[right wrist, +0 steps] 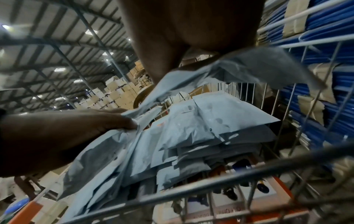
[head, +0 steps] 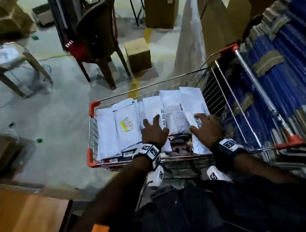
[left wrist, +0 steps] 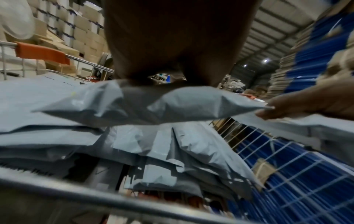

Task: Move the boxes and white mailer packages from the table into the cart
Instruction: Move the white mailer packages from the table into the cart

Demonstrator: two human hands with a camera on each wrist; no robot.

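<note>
The wire cart (head: 143,87) with orange corners stands in front of me, filled with several white mailers (head: 125,124) stacked over printed boxes (head: 179,147). My left hand (head: 153,130) lies flat with spread fingers on the top mailer (head: 177,122). My right hand (head: 204,125) grips that mailer's right end, fingers curled over it. In the left wrist view the mailer (left wrist: 172,103) sags between my palm and the right hand (left wrist: 287,106). In the right wrist view its edge (right wrist: 258,68) lifts under my palm, above the stack (right wrist: 191,136).
A brown plastic chair (head: 99,39) and a small cardboard box (head: 138,55) stand on the floor beyond the cart. Stacks of blue-and-cardboard flats (head: 294,82) press against the cart's right side. A wooden table (head: 15,230) is at my lower left.
</note>
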